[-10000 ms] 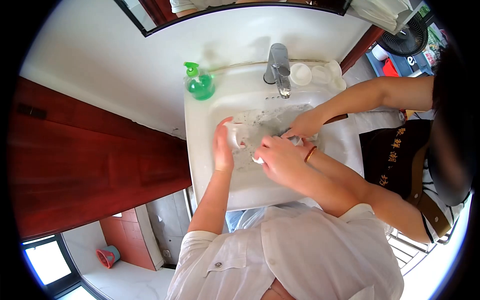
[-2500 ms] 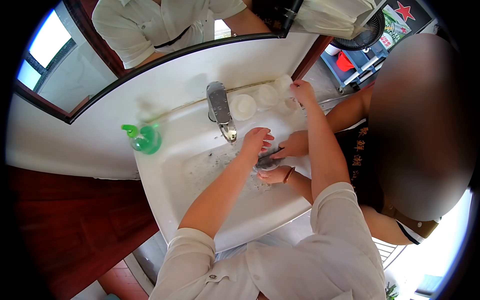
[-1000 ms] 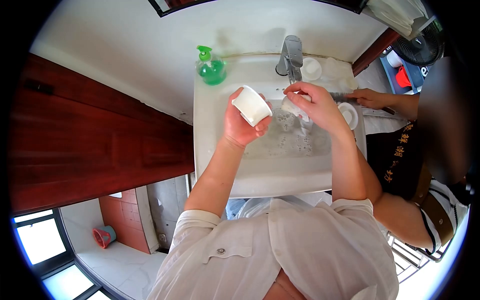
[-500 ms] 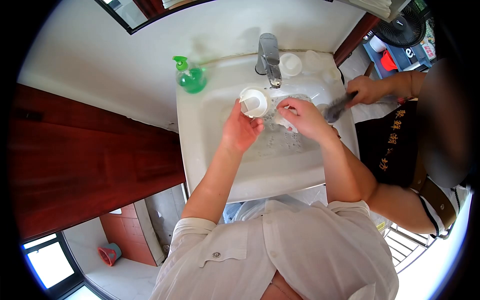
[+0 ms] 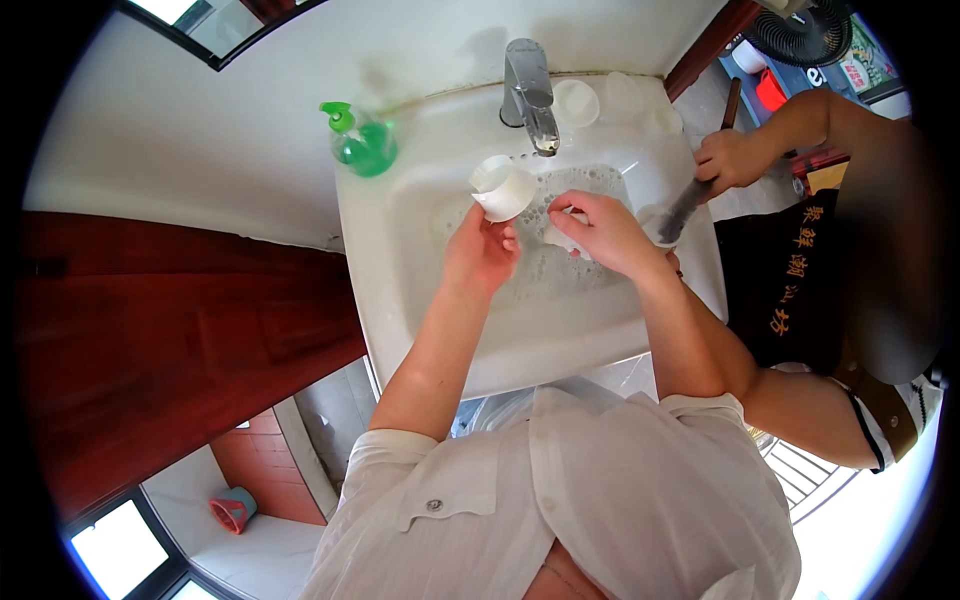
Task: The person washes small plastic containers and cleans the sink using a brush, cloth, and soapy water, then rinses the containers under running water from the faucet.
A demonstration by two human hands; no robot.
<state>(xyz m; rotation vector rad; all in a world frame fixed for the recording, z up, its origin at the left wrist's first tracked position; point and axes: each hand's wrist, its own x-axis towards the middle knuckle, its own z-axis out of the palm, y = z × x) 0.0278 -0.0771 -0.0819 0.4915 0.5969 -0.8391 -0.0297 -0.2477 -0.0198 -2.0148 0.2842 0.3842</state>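
White cup (image 5: 506, 190), tilted, held up over the basin of a sink (image 5: 500, 368) that contains bubbly water (image 5: 590, 182). The left hand (image 5: 482, 248) grips it low on its near side, with the open rim tipped away from the person. The right hand (image 5: 610, 238), apart from the left, pinches a white wad (image 5: 566, 240) near the cup; whether cloth or sponge, I cannot tell. To the right, another person's hand (image 5: 735, 160) holds a grey brush (image 5: 686, 205). The cup's sides look thin, so a light, steady grip probably serves best; squeezing could bend them. Turning it in the left hand would likely help the wad reach all around. Staying clear of the tap (image 5: 530, 95) should avoid knocks.
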